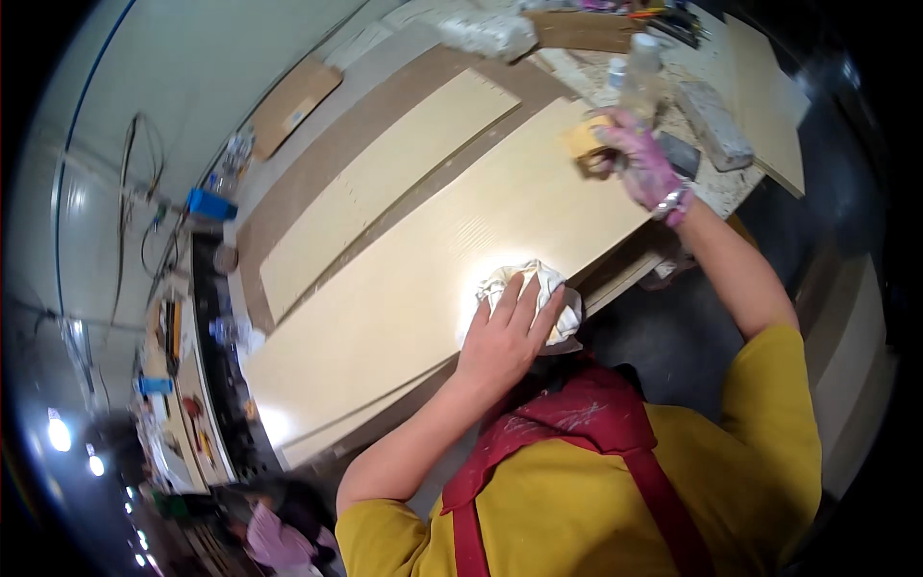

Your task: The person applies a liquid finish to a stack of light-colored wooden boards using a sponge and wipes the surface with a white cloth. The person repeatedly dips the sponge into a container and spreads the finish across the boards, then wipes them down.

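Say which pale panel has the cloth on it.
The wide, nearer panel, where the left hand rests on the white cloth; the narrower panel beyond it has none.

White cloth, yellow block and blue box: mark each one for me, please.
White cloth (568, 318): head view, on its crumpled right side.
Yellow block (583, 137): head view, on its face, clear of the fingers (616, 136).
Blue box (211, 204): head view, middle of its visible side.

The cloth (547, 273) rests on the board (385, 332), before another panel (385, 183).
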Demonstrator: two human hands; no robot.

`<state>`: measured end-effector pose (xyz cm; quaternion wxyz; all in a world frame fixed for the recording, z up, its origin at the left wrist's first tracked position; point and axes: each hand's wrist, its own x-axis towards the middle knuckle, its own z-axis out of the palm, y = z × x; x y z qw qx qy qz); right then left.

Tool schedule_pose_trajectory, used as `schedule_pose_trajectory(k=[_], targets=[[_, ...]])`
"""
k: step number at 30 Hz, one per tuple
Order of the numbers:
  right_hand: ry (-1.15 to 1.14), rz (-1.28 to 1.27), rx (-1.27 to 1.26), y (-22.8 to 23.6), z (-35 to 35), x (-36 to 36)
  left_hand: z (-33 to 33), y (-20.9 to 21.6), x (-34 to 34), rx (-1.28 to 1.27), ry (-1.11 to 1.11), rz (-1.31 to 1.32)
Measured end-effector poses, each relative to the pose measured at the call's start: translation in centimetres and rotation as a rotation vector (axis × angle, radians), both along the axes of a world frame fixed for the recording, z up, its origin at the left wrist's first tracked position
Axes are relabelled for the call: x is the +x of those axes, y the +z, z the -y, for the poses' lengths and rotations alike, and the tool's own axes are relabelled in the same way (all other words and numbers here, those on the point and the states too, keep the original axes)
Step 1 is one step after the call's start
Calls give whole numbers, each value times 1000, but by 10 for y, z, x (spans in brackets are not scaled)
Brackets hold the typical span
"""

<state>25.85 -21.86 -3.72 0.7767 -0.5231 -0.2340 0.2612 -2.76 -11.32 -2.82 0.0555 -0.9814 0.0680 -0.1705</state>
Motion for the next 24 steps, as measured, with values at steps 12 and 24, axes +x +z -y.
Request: schedule_pose_trajectory(k=[12, 24], targets=[[78, 33, -10, -68, 35, 110, -72, -26, -229, -70, 526, 52], [105, 144, -27, -49, 21, 77, -181, -48, -509, -547, 1650, 145]])
